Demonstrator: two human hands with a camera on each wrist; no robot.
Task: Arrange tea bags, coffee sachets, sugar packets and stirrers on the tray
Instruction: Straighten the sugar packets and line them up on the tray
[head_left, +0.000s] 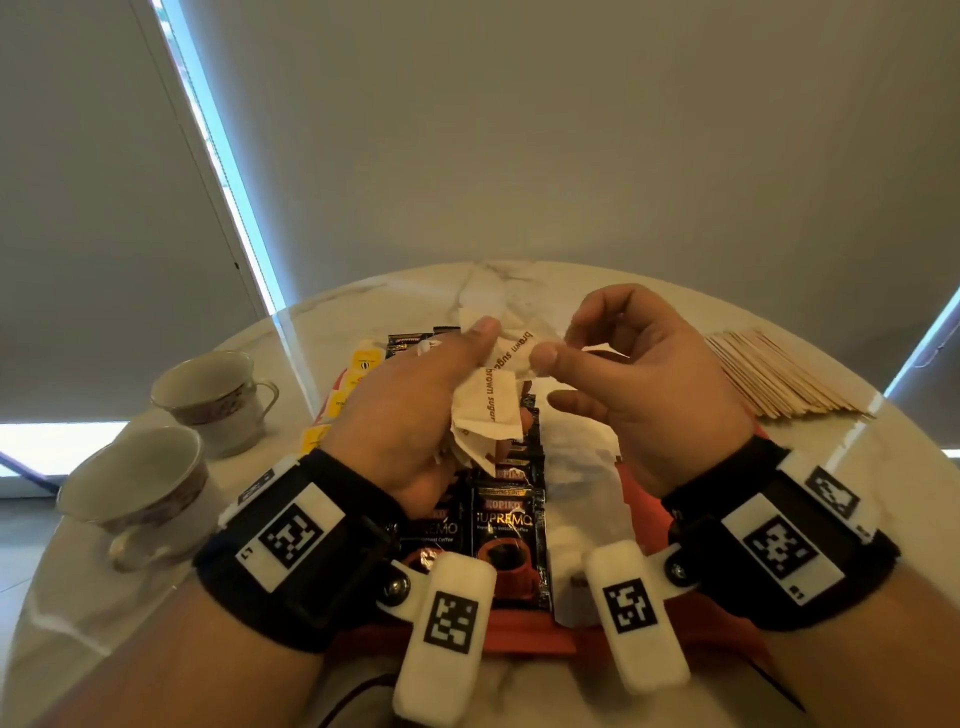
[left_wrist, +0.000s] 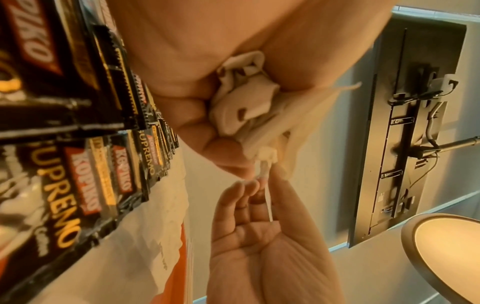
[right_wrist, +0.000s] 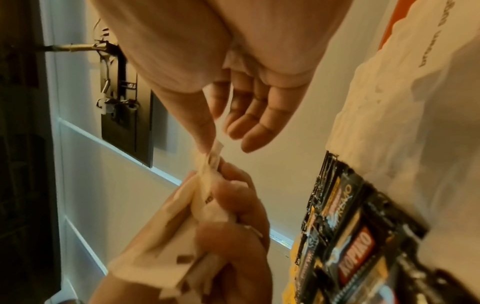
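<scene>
My left hand (head_left: 457, 384) grips a crumpled bunch of brown sugar packets (head_left: 488, 410) above the orange tray (head_left: 524, 636). My right hand (head_left: 556, 348) pinches the end of one packet (head_left: 519, 351) at the top of the bunch between thumb and forefinger. The left wrist view shows the bunch (left_wrist: 244, 102) in my curled fingers and the right hand (left_wrist: 259, 246) pinching below it. On the tray lie rows of black Kopiko coffee sachets (head_left: 501, 525) and pale sugar packets (head_left: 576, 467). Yellow tea bags (head_left: 363, 364) lie at its far left. Wooden stirrers (head_left: 769, 379) are piled on the table at the right.
Two teacups (head_left: 213, 395) (head_left: 140, 483) stand on the marble table (head_left: 519, 280) left of the tray. The table's round edge runs close behind the tray. In the wrist views a wall-mounted black screen (left_wrist: 405, 123) is in the background.
</scene>
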